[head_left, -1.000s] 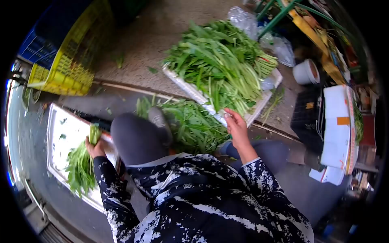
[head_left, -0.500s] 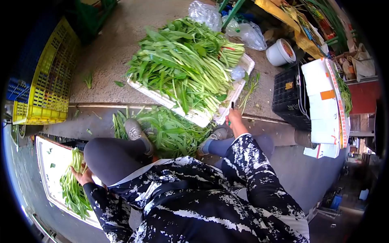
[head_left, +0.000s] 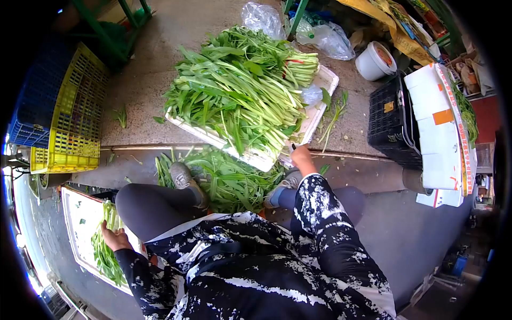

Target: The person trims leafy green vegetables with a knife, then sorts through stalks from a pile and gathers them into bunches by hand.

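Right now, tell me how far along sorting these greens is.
Apparently partway. A bundle with a red band looks done. In hand: the left hand touches a leafy bunch at the white foam box; the right hand holds a small dark-tipped tool. Left: the big heap of greens on the foam tray looks mostly loose.

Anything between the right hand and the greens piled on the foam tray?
Nothing visible. The right hand, gripping a small dark-tipped object, is at the near corner of the foam tray, close to the stem ends of the piled greens. The clear plastic lies farther back, off that line.
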Demonstrator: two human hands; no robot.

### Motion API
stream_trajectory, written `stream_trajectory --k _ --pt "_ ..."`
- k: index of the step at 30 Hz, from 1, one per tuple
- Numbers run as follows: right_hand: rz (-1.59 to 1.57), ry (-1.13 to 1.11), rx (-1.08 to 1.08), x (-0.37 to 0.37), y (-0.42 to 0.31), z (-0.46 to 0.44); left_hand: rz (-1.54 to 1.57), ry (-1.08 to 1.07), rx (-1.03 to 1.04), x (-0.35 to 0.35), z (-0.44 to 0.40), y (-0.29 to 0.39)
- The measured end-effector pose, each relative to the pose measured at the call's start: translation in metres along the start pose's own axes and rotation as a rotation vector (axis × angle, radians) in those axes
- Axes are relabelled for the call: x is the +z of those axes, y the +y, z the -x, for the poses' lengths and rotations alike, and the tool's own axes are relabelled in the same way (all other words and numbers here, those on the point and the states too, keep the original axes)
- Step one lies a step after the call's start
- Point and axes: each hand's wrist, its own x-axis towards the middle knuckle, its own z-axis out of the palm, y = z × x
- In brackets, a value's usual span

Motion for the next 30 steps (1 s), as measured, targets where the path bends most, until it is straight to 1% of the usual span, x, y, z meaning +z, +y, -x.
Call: stream_trajectory --k 1,2,3,4,5,6,7,8,9,10,11,12,13,15,16,17,19,20,21,23,24,25,27,28,29,30 --pt "0.079 0.217 -0.077 -0.013 -0.008 0.020 0.024 0.070 0.041 0.024 0.037 0.015" --pt "0.171 0.442 -0.133 -0.027 -0.017 0.042 0.028 -0.010 0.254 0.034 0.048 0.012" --pt "0.293 0.569 -0.170 -0.043 -0.031 0.065 0.030 -0.088 0.466 0.041 0.058 0.008" --pt "0.293 0.566 -0.177 -0.052 -0.043 0.081 0.086 -0.175 0.520 0.064 0.082 0.011" --pt "0.089 0.653 -0.411 -0.057 -0.055 0.094 0.142 -0.263 0.577 0.089 0.105 0.016" --pt "-0.126 0.732 -0.644 -0.056 -0.067 0.105 0.049 -0.388 0.555 0.103 0.108 0.006" --pt "-0.158 0.659 -0.790 -0.046 -0.078 0.117 0.093 -0.553 0.388 0.122 0.119 -0.005" --pt "-0.052 0.667 -0.942 -0.034 -0.089 0.120 0.116 -0.693 0.208 0.141 0.129 -0.017" --pt "0.058 0.672 -1.093 -0.023 -0.096 0.118 0.031 -0.826 0.140 0.161 0.128 -0.047" --pt "0.050 0.676 -1.105 -0.015 -0.099 0.112 -0.069 -0.965 0.080 0.182 0.127 -0.077" --pt "0.138 0.765 -1.040 -0.006 -0.101 0.103 -0.175 -1.102 0.033 0.203 0.127 -0.106" --pt "0.224 0.857 -0.972 0.000 -0.106 0.096 -0.208 -1.051 -0.213 0.219 0.154 -0.112" --pt "0.217 0.863 -0.984 0.003 -0.109 0.091 -0.309 -1.009 -0.266 0.231 0.175 -0.119" --pt "0.226 0.792 -0.837 0.004 -0.106 0.084 -0.249 -1.121 -0.427 0.246 0.197 -0.137" --pt "0.208 0.814 -0.840 0.004 -0.105 0.088 -0.259 -1.176 -0.462 0.254 0.199 -0.149" --pt "0.210 0.815 -0.840 0.004 -0.102 0.093 -0.257 -1.177 -0.463 0.262 0.200 -0.160" --pt "0.196 0.744 -0.865 0.001 -0.099 0.118 -0.245 -1.179 -0.560 0.274 0.208 -0.170" --pt "0.161 0.685 -0.898 0.004 -0.097 0.132 -0.222 -1.184 -0.545 0.277 0.211 -0.171" --pt "0.164 0.676 -0.895 0.007 -0.094 0.145 -0.184 -1.179 -0.543 0.281 0.210 -0.176" --pt "-0.073 0.386 -0.868 0.016 -0.087 0.166 -0.174 -1.177 -0.484 0.282 0.201 -0.185" --pt "-0.146 0.376 -0.864 0.023 -0.083 0.170 -0.172 -1.170 -0.465 0.277 0.201 -0.182" --pt "-0.150 0.370 -0.857 0.032 -0.078 0.160 -0.181 -1.167 -0.469 0.272 0.199 -0.181" --pt "-0.812 -0.089 -0.702 0.045 -0.077 0.144 -0.145 -1.230 -0.498 0.261 0.192 -0.176" --pt "-0.883 -0.079 -0.711 0.044 -0.079 0.144 -0.188 -1.218 -0.505 0.257 0.189 -0.174" --pt "-0.710 0.048 -0.728 0.040 -0.082 0.142 -0.190 -1.217 -0.522 0.252 0.186 -0.171" --pt "-0.737 -0.034 -0.731 0.036 -0.089 0.142 -0.206 -1.222 -0.520 0.249 0.182 -0.169"
